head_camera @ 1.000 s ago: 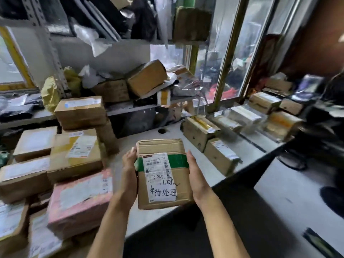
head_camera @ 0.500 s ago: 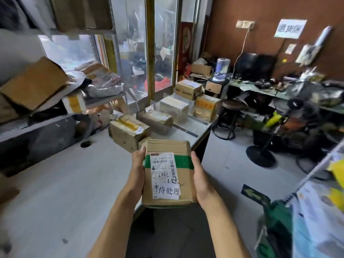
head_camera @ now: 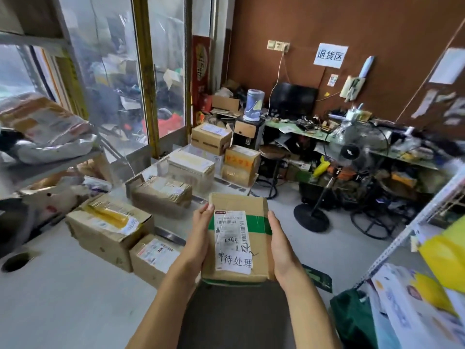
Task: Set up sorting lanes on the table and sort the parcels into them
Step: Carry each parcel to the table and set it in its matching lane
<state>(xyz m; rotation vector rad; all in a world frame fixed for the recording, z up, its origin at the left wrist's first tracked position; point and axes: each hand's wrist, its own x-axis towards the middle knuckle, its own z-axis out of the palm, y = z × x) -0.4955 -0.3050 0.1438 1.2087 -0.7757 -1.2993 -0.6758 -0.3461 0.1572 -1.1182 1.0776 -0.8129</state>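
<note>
The grey surface (head_camera: 63, 293) carries sorted cartons along its far side, largest first: a torn box with yellow tape (head_camera: 108, 230), a taped brown box (head_camera: 161, 195), a pale box (head_camera: 191, 168), then a small labelled box (head_camera: 154, 256) at the near edge. Held above that edge is the parcel (head_camera: 237, 238), a flat carton with a green tape band and a handwritten label. The left hand (head_camera: 201, 238) and right hand (head_camera: 279, 245) each clasp one long side; both grips are closed on it. The label probably decides the lane, so it should be read before choosing. The small labelled box crowds the near edge, so the parcel should go down beside it, not on top. A standing fan (head_camera: 357, 152) stands on the floor beyond.
</note>
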